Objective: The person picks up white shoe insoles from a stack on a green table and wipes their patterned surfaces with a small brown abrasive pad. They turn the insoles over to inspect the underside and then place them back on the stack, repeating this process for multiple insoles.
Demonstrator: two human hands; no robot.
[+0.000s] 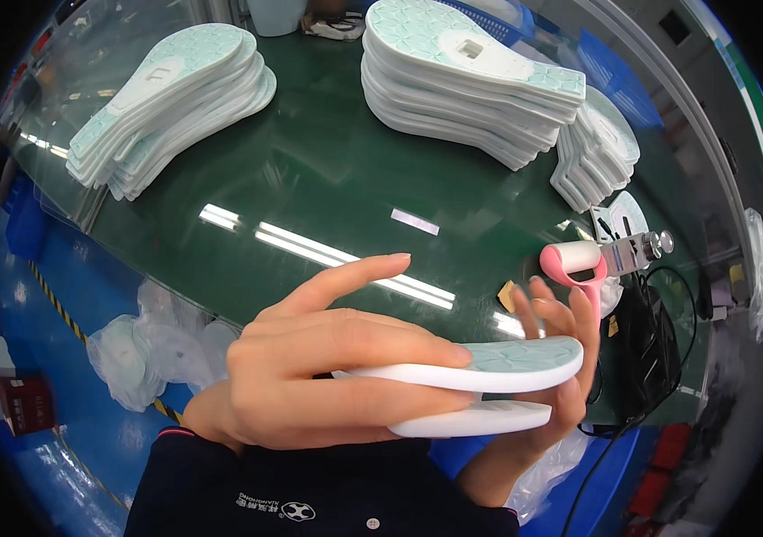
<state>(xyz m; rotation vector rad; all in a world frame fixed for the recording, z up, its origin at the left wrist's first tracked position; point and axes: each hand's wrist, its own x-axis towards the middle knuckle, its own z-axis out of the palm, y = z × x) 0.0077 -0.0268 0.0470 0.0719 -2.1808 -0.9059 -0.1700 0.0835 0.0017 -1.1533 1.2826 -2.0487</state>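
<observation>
Two white, sole-shaped pieces are in my hands, one above the other with a gap between them at their right end. The upper sole-shaped piece (524, 356) has a pale green patterned face; the lower sole-shaped piece (480, 420) shows mostly its white edge. My left hand (336, 367) grips both from the left, with a finger passing between them and the index finger stretched out free. Around their right end curls my right hand (574, 358), partly hidden behind them, some of its fingers raised.
Stacks of similar pieces stand at the far left (184, 98), far middle (462, 89) and far right (598, 148) of the green table (310, 197). A pink lint roller (569, 260), a clear bottle (629, 253) and a black cable (618, 430) lie at right. Clear plastic bags (144, 345) are at lower left.
</observation>
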